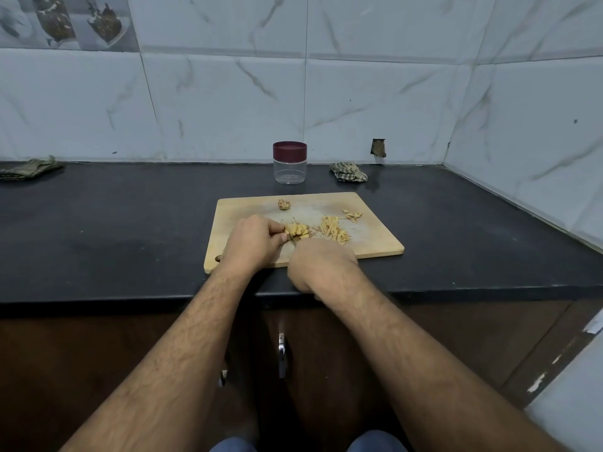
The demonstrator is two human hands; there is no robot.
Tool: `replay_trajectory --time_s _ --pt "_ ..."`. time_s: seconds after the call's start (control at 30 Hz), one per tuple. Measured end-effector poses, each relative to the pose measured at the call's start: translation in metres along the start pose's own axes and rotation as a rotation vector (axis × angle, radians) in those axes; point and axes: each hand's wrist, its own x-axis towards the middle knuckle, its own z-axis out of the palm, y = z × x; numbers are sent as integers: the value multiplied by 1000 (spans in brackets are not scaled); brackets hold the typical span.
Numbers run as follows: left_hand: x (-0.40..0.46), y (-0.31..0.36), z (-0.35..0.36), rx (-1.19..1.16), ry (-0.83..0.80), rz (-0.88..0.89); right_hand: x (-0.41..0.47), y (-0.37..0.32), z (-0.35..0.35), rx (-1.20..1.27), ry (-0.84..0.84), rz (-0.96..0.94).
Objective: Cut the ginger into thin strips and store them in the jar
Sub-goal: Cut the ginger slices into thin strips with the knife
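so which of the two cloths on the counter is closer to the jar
The checked cloth, bunched just right of the jar by the back wall. The other cloth lies far off at the counter's left end.

Bare hairy forearms (182, 337), no sleeves; blue trousers (375, 443)

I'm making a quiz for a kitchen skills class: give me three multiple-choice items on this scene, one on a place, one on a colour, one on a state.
1. Where does the jar stand?
A. On the cutting board
B. On the counter behind the cutting board
C. In the left hand

2. What colour is the jar's lid?
A. Dark red
B. Green
C. White

3. What state is the jar in?
A. Full of strips
B. Lying on its side
C. Lidded and empty

Answers: 1 B, it stands near the wall beyond the cutting board. 2 A, the lid is dark red. 3 C, the lid is on and the clear body shows nothing inside; the ginger strips lie on the board.
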Motion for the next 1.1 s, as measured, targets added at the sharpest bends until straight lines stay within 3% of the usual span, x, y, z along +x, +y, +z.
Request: replay_trajectory --time_s 0.17,0.53,1.1 --pt "-1 0 -2 14 -13 -6 -16 14 6 19 -32 44" --pt "-1 -1 -2 -48 6 -28 -9 18 4 158 99 17" --pt "-5 2 -4 -93 9 -33 8 6 12 139 184 15"
